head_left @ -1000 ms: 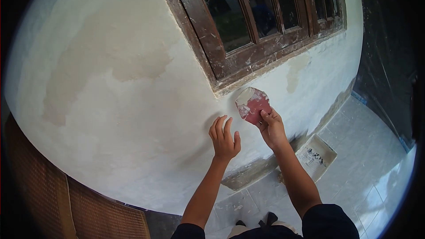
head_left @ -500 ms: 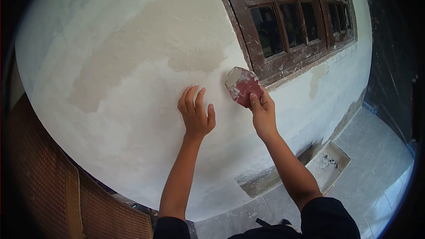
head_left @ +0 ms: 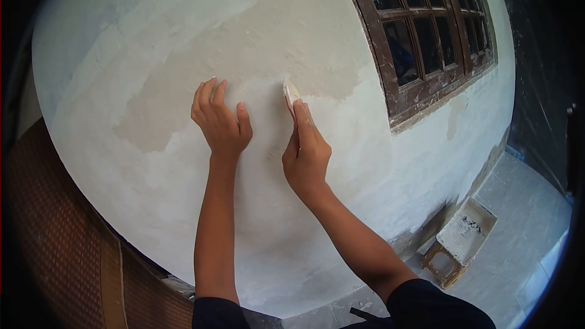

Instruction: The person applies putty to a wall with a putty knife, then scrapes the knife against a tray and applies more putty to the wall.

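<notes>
My right hand (head_left: 308, 161) grips a flat red putty spreader (head_left: 291, 92), now turned edge-on, with pale putty along its tip. The blade's tip is right at the wall (head_left: 164, 201), by the lower border of a beige putty patch (head_left: 244, 42). To the left, my left hand (head_left: 222, 125) is open, fingers apart and slightly bent, fingertips close to the wall over the patch's lower part. Nothing shows in that hand.
A brown wooden window (head_left: 401, 95) with small panes is at the upper right. Low on the right, a putty-smeared tray (head_left: 483, 242) rests on a small stool (head_left: 448, 277) over grey floor tiles (head_left: 518, 219). Brown woven panels (head_left: 61, 225) stand at lower left; dark plastic sheeting (head_left: 539, 79) hangs at right.
My right hand has moved left from beside the window and turned the spreader from face-on to edge-on at the wall. My left hand has shifted left and up. The view has swung slightly left.
</notes>
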Motion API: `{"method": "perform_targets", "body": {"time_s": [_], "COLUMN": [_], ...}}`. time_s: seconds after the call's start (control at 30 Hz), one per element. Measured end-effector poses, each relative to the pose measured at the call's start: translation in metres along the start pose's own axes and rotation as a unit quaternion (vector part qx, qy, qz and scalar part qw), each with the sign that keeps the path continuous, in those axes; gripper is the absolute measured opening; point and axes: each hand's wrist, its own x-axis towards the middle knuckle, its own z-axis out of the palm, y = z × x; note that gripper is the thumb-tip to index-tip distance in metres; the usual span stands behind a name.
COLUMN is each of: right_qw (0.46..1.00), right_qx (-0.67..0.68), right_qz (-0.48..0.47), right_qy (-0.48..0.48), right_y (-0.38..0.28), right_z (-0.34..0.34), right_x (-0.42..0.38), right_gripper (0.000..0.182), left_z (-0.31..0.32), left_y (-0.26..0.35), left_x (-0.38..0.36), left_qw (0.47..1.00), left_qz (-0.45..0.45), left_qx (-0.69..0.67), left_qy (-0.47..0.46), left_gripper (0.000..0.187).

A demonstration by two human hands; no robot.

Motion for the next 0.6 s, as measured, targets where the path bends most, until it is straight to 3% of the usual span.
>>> {"method": "perform_targets", "body": {"time_s": [0.17, 0.33, 0.6], "right_qw": [0.997, 0.987, 0.969], "right_qx": [-0.067, -0.146, -0.192], "right_qz": [-0.023, -0.012, 0.005], "right_qy": [0.009, -0.071, -0.152], "right_y": [-0.008, -0.004, -0.008], "right_z": [0.042, 0.064, 0.062], "right_x": [-0.018, -0.022, -0.020], "right_gripper": [0.046, 0.050, 0.053], "left_z": [0.003, 0.004, 0.005], "left_y": [-0.001, -0.005, -0.004], "left_x": [-0.008, -0.007, -0.008], "left_qw": [0.999, 0.993, 0.992], "left_qz": [0.015, -0.054, -0.055], "left_qx": [-0.022, -0.070, -0.072], "left_qy": [0.019, 0.082, 0.092], "left_gripper": [0.045, 0.043, 0.043]}}
